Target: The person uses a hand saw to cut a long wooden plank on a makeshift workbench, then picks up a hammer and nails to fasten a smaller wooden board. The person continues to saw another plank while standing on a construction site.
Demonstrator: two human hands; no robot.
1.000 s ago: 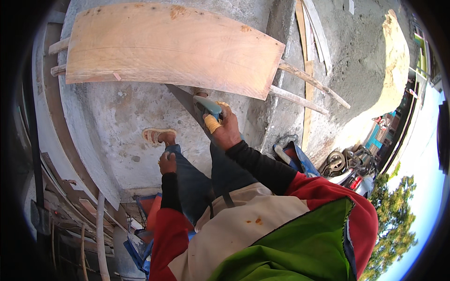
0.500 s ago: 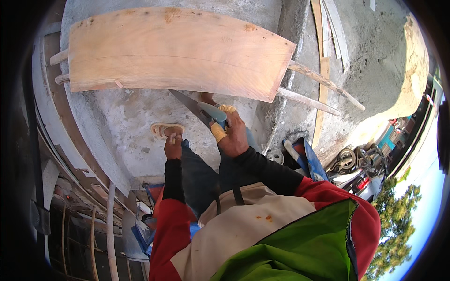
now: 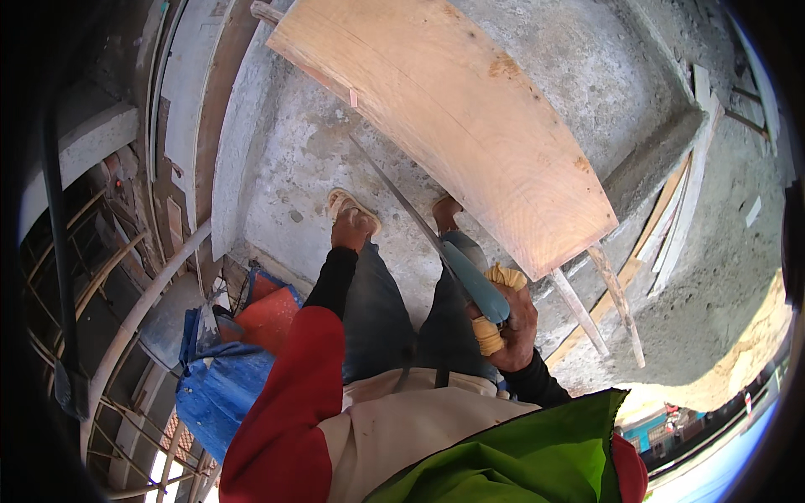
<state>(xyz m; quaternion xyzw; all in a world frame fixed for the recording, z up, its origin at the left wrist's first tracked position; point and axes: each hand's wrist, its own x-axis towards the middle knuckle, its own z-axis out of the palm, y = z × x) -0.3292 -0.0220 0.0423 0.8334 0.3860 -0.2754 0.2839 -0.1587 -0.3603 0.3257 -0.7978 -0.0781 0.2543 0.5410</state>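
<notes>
My right hand (image 3: pixel 519 325), with yellow wrapping around some fingers, is closed on the blue-green handle of a handsaw (image 3: pixel 406 207). The saw's narrow blade slants up and left, below the near edge of a plywood board (image 3: pixel 457 109); in this view it looks apart from the board. Thin dark lines run along the board, and a small pinkish chip (image 3: pixel 353 98) sits at its near edge. My left hand (image 3: pixel 354 230) hangs low, over my sandalled left foot; its fingers blend with the foot, so their pose is unclear.
Two wooden poles (image 3: pixel 579 312) lie under the board and stick out at its ends. A raised concrete edge (image 3: pixel 662 159) runs at right, with loose wood strips (image 3: pixel 677 226) beyond. Blue sheeting (image 3: pixel 222 390) lies at lower left beside bamboo poles (image 3: pixel 138 323).
My view has turned, so the board now slants down to the right. The saw has been drawn back from the board's edge toward my right side. My left hand stays near my left foot.
</notes>
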